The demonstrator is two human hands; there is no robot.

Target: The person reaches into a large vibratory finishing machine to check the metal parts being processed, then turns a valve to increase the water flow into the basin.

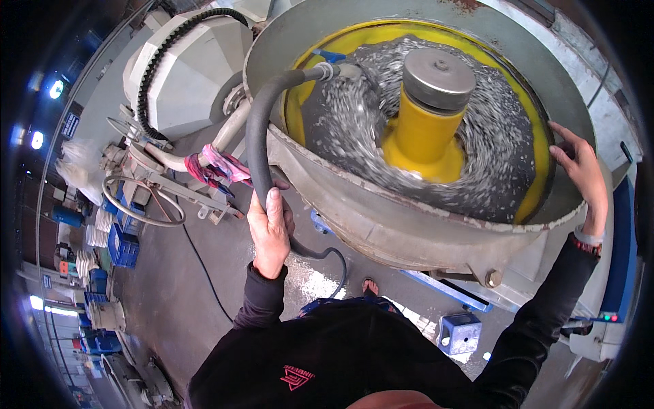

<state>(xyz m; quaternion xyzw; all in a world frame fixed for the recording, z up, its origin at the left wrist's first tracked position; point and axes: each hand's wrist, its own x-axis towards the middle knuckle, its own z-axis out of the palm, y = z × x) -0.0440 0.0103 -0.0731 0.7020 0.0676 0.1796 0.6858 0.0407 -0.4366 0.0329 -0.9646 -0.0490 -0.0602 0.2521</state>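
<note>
The black rubber hose [257,129] rises from the left hand [270,232], arches up and over the near-left rim of the round metal tub [409,225], and ends at a metal nozzle [335,69] pointing right, toward the tub's middle; its long axis runs up from the grip and then bends rightward. The left hand's grip is closed around the hose, thumb up along it, and below the hand the hose loops down toward the floor [204,273]. The right hand [579,167] lies with fingers spread on the tub's right rim, holding nothing, well apart from the hose. Inside, blurred grey pieces [497,157] fill a yellow-lined bowl around a yellow centre post [426,126] with a grey cap. Left of the tub stand a white housing [187,68] with a toothed black belt, a handwheel [139,198] and a pink rag [218,167]; blue crates [122,245] lie far left, a blue box [460,332] near right.
</note>
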